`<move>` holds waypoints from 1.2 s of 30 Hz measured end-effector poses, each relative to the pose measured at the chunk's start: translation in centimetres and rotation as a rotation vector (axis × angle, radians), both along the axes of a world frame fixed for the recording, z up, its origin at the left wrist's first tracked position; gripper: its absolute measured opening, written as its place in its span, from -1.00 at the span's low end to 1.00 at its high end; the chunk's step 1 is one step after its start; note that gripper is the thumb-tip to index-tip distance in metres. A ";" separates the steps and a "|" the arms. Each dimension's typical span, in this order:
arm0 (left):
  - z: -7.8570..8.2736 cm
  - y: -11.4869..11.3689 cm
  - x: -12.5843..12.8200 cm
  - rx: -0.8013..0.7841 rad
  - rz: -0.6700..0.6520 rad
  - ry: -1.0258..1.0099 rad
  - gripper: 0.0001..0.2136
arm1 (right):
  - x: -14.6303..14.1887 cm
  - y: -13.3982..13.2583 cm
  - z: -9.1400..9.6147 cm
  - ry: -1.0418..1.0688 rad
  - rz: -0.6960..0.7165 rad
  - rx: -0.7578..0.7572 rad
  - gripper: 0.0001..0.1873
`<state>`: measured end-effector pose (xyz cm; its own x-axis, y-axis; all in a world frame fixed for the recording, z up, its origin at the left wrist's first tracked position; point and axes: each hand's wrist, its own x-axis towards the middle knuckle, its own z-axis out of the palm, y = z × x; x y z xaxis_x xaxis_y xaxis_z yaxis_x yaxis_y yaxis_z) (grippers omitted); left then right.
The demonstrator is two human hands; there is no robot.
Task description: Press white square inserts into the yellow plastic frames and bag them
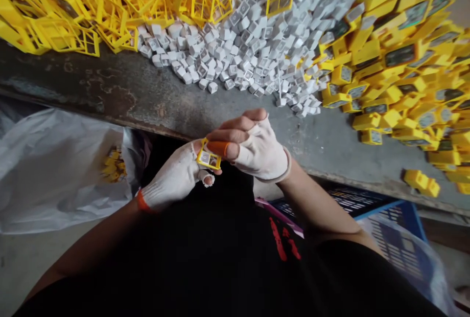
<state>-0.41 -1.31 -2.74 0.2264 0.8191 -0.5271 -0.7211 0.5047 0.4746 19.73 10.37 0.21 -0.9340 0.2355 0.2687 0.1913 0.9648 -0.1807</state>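
A small square yellow plastic frame [209, 156] with a window is pinched between my left hand [174, 178] and my right hand [255, 148]. Both hands wear white knit gloves with the fingertips cut away. An orange finger cot [218, 148] covers one right-hand finger, which presses on the frame's upper edge. Part of the frame is hidden by my fingers. Above my hands lies a heap of small white cubes [235, 48], the nearest a short way beyond my right fingers.
A heap of yellow frames [110, 9] and a heap of yellow boxes with dark windows [400, 70] lie on a worn grey worktop [147, 97]. A white plastic bag [55, 170] holding yellow pieces hangs at left. A blue crate [370, 204] sits low at right.
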 end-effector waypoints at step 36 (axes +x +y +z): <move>1.7 -0.3 1.5 -0.018 0.205 0.069 -0.77 | 0.7 0.2 -0.9 0.209 -0.277 -0.229 -0.51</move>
